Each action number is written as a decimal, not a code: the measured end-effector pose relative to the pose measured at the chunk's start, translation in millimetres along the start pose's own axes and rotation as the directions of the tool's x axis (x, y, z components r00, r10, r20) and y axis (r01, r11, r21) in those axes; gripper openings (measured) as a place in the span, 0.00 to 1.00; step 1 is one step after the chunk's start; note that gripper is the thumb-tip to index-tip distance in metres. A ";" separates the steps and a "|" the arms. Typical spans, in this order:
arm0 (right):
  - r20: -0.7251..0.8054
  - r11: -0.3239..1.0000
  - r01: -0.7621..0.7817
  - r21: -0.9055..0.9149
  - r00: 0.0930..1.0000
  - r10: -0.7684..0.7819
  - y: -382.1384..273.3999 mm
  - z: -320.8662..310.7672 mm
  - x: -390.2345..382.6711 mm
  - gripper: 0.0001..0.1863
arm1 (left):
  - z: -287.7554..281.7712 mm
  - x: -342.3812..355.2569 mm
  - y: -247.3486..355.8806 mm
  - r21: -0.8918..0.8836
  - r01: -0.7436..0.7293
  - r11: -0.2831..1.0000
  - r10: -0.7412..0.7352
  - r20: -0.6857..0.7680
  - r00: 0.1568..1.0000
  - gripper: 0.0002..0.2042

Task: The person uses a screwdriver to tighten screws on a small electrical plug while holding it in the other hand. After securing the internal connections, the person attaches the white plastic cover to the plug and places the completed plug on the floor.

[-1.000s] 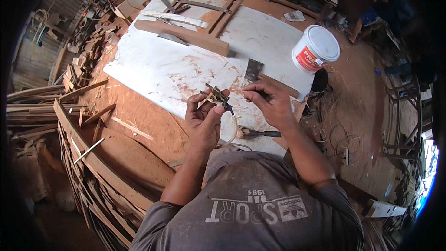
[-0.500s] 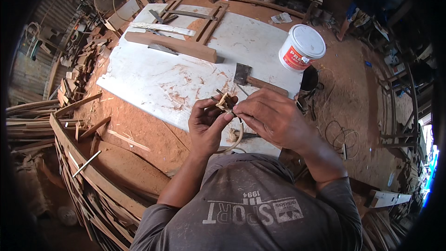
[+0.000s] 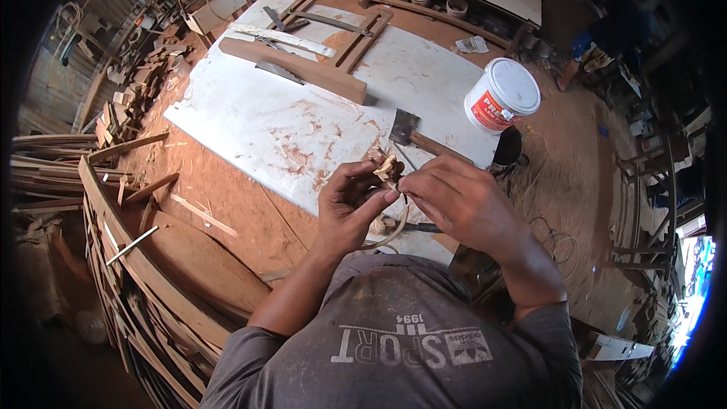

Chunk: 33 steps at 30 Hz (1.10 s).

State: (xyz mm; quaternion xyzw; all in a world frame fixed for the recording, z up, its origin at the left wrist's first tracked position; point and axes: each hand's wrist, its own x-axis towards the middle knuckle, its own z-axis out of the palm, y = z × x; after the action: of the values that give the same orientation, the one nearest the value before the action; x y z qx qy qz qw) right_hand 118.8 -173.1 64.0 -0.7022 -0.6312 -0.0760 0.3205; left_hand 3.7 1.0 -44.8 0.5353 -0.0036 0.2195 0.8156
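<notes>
My left hand [image 3: 348, 203] is closed, pinching a small yellowish piece with dark parts [image 3: 388, 170] between thumb and fingers above the near edge of the white board. Close against it on the right is my right hand [image 3: 463, 198], its thumb and forefinger pressed together at the piece's lower end. What exactly those fingertips grip is hidden. A pale cord [image 3: 402, 221] curves down below the piece toward my shirt. Just beyond my hands lies a hatchet-like tool [image 3: 405, 126], with a broad dark head and a wooden handle.
A white bucket [image 3: 503, 95] stands on the board's right side. Toward the far left lie a wooden beam [image 3: 295, 70] and a slotted wooden frame [image 3: 368, 42]. Curved timber strips [image 3: 144, 257] stack up at the left. Another person [image 3: 617, 26] is at the far right.
The whole view has shifted, so the board and bucket sit slightly further right. My hands keep the same pinching hold, with the small piece turned a little.
</notes>
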 end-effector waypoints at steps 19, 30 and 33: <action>0.062 0.988 -0.066 0.139 0.996 0.058 20.9 5.8 0.2 0.09 | -5.2 9.5 -0.6 -0.138 0.207 0.969 -0.209 -0.003 0.978 0.20; -0.203 0.926 -0.171 0.336 0.947 0.249 71.3 65.7 -38.8 0.07 | -1.4 15.6 -8.2 -0.356 0.437 0.826 -0.483 -0.047 0.874 0.28; -0.041 0.724 -0.626 0.290 0.747 0.663 111.5 109.4 -68.5 0.09 | -6.4 14.3 -1.6 -0.378 0.413 0.829 -0.476 -0.089 0.875 0.29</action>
State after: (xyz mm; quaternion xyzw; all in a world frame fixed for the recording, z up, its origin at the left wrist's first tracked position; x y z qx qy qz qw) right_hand 177.3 -170.5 -96.2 -0.8228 -0.3267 0.0734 0.4592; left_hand 15.8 11.1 -45.5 0.3469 0.1562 0.0659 0.9224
